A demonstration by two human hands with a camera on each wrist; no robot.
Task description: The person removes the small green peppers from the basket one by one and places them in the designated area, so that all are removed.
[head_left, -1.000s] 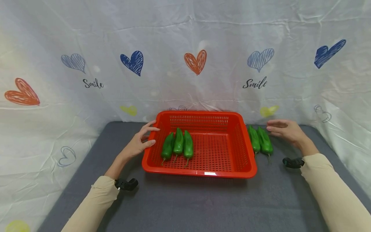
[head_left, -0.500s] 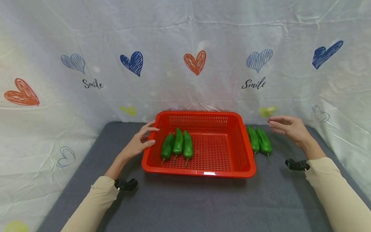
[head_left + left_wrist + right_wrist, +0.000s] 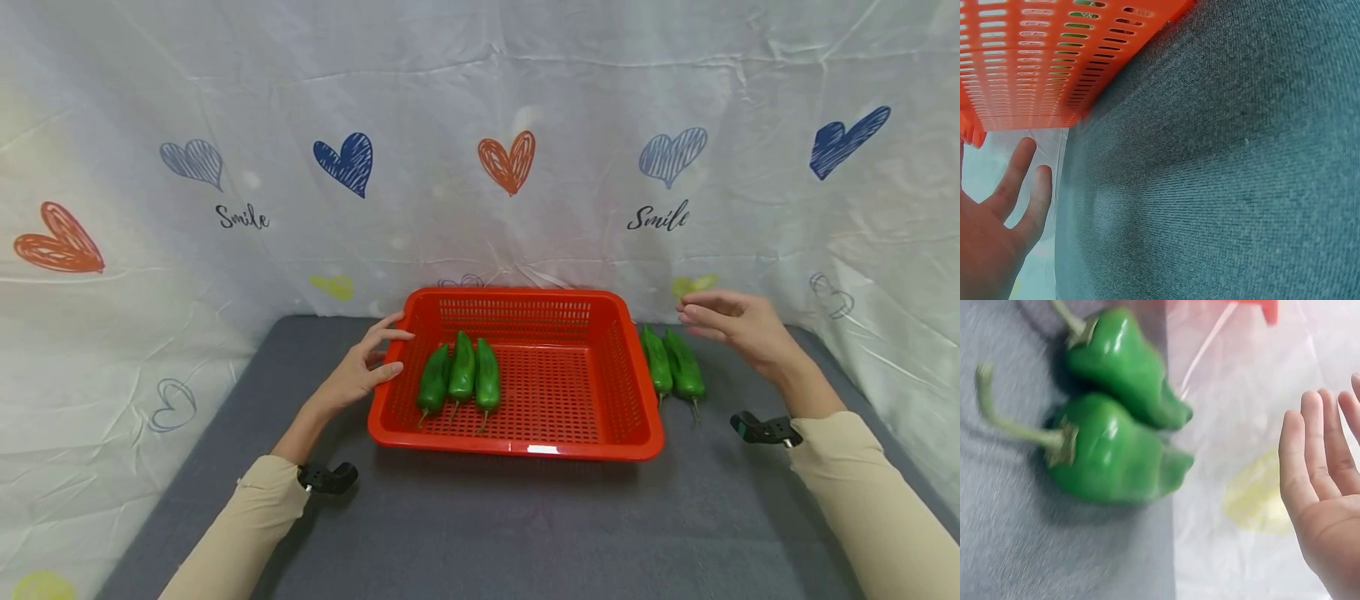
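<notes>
A red plastic basket (image 3: 562, 450) with slotted walls sits on the grey cloth. Three green peppers lie side by side in its left part, the middle pepper (image 3: 462, 367) among them. My left hand (image 3: 360, 362) rests at the basket's left rim, thumb and fingertips on it; the left wrist view shows two fingers (image 3: 1036, 200) extended outside the wall. To the right of the basket lie two more peppers, the nearer-to-hand pepper (image 3: 684, 365) and its neighbour pepper (image 3: 657, 362). Above their tips hovers my right hand (image 3: 742, 325), holding nothing, its fingers (image 3: 1313, 444) extended in the right wrist view.
A grey cloth (image 3: 510, 533) covers the table. Behind it hangs a white curtain (image 3: 420, 83) printed with hearts and lettering, close to the basket's back rim. Dark wrist devices sit at both sleeves.
My right hand first drew back slightly to the right and upward, then moved left again over the peppers' tips. The left hand, basket and peppers stay as they were.
</notes>
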